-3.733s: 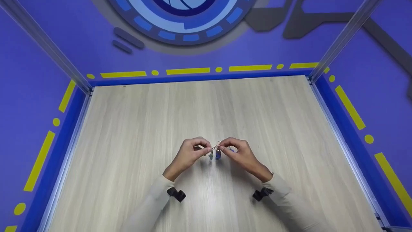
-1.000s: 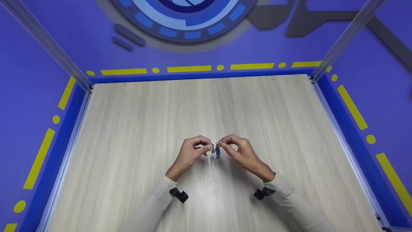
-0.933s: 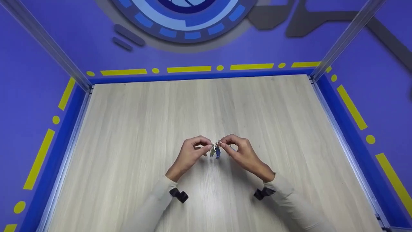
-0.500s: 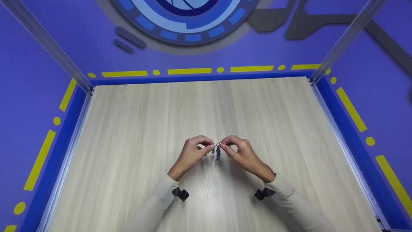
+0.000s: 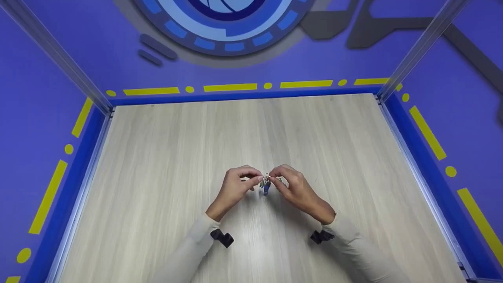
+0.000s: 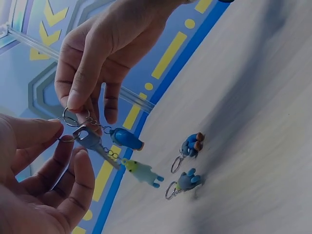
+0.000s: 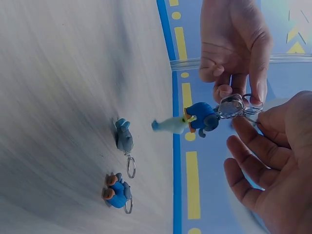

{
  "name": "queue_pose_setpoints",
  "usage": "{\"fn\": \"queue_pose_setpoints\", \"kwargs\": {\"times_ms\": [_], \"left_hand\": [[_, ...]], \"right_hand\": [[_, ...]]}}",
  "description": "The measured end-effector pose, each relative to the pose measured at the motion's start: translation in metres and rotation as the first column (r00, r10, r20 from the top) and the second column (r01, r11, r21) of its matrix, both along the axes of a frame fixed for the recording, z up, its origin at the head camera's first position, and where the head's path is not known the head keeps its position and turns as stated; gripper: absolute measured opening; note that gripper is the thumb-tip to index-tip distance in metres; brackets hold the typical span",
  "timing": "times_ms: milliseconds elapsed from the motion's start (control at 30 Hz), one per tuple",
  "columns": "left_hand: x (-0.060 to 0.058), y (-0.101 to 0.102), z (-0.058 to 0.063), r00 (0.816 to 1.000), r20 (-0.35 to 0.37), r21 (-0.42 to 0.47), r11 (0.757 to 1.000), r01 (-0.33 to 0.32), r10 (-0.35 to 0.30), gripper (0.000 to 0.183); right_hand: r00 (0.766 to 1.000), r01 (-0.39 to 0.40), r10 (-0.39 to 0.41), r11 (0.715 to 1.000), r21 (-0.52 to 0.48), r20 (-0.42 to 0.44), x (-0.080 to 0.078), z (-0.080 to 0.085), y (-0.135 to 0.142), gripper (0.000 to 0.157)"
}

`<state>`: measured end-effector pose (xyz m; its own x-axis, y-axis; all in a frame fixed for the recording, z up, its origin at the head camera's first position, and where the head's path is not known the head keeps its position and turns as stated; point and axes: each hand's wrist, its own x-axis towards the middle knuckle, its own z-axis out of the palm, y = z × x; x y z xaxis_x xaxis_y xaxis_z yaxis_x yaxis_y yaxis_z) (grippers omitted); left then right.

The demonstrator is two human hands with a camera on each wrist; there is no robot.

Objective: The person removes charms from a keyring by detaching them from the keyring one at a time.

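Left hand (image 5: 235, 186): shifted toward right hand (image 5: 294, 188) since the earliest frame; thumb and fingers pinch metal rings (image 6: 68, 141).
Right hand: pinches the same ring cluster, fingertips near the left's.
Key (image 6: 88, 139): at the rings, between the hands.
Hanging: blue charm (image 6: 126, 138), pale green charm (image 6: 141, 172), above table (image 5: 251, 133).
On table: grey charm (image 6: 187, 180), blue-and-orange charm (image 6: 190, 146), each ringed.

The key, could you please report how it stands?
Left hand, right hand pinching rings; key between them; two figurine keychains on table, seemingly not in the way.
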<state>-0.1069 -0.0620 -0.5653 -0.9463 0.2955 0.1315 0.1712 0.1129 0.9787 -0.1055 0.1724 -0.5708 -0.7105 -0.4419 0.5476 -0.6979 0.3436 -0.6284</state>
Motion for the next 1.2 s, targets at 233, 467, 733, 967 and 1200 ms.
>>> {"fn": "queue_pose_setpoints", "kwargs": {"times_ms": [233, 467, 733, 967, 1200], "left_hand": [[0.0013, 0.0005, -0.0018, 0.999, 0.015, 0.06, 0.998, -0.034, 0.034, 0.005], [0.003, 0.0001, -0.0012, 0.999, 0.023, 0.049, 0.998, -0.05, 0.049, 0.006], [0.005, -0.0018, -0.0048, 0.999, -0.004, -0.002, 0.999, -0.053, 0.053, 0.006], [0.0057, -0.0022, -0.0058, 0.997, -0.036, -0.049, 0.996, -0.073, 0.072, 0.006], [0.0088, -0.0009, -0.0053, 0.996, -0.02, -0.044, 0.995, -0.093, 0.092, 0.006]], "right_hand": [[1.0, -0.002, 0.001, 1.0, -0.012, -0.031, -0.0006, -0.0009, 0.0005, 0.006], [0.999, 0.004, -0.004, 1.0, 0.008, -0.039, -0.0004, -0.0014, 0.0012, 0.01], [0.998, -0.003, 0.003, 1.0, 0.009, -0.055, 0.0002, -0.0031, 0.0011, 0.012], [0.995, -0.013, 0.015, 1.0, 0.022, -0.098, -0.0007, -0.0019, -0.0004, 0.013], [0.991, -0.013, 0.018, 0.999, 0.039, -0.13, -0.0019, -0.0022, -0.0011, 0.014]]}}
